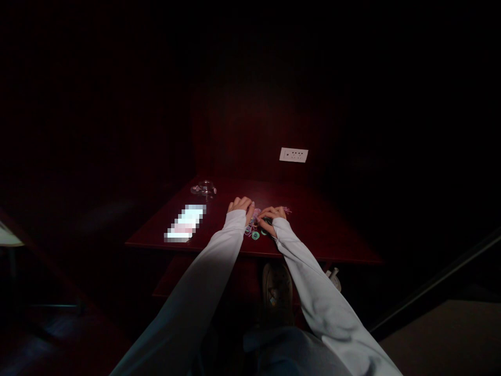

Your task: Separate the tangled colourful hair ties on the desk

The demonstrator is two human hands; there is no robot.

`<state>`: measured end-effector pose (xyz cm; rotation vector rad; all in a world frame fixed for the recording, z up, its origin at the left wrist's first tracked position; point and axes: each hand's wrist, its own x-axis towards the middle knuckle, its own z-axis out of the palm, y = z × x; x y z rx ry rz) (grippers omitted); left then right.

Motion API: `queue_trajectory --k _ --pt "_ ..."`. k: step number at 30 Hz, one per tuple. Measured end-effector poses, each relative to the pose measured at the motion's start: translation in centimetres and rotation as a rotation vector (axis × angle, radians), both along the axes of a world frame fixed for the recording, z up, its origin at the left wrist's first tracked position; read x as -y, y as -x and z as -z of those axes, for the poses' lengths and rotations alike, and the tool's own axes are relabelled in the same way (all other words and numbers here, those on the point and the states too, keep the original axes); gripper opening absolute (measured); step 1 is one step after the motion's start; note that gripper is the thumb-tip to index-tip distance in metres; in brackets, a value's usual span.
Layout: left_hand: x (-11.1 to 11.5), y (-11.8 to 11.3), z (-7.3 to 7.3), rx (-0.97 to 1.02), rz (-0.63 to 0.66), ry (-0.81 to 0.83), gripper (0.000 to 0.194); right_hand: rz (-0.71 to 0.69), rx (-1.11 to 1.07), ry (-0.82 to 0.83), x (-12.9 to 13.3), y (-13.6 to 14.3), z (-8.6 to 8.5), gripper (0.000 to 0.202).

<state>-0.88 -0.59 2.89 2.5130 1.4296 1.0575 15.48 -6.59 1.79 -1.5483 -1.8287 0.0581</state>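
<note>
A small heap of pink, purple and green loops that look like hair ties (255,235) lies on the dark red table, close to its front edge. My left hand (240,206) rests palm down at the heap's left side, fingers lightly bent and thumb stretched towards the loops. From the right, my right hand (272,214) reaches over the heap, with thumb and fingertips drawn together among the loops. What those fingertips hold is too small to make out. A few purple strands (287,210) stick out beyond the right hand.
A clear round container (206,186) stands at the back left of the table (324,230). A bright, pixelated rectangle (185,223) lies left of my hands. A white socket plate (293,155) is on the back wall. Below the table edge, a shoe (277,287) shows.
</note>
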Motion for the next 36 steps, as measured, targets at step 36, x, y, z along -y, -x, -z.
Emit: queue_trajectory --k 36 --pt "-0.8 -0.3 1.3 -0.008 0.204 -0.020 0.019 0.035 -0.017 0.002 -1.0 -0.8 0.8 0.012"
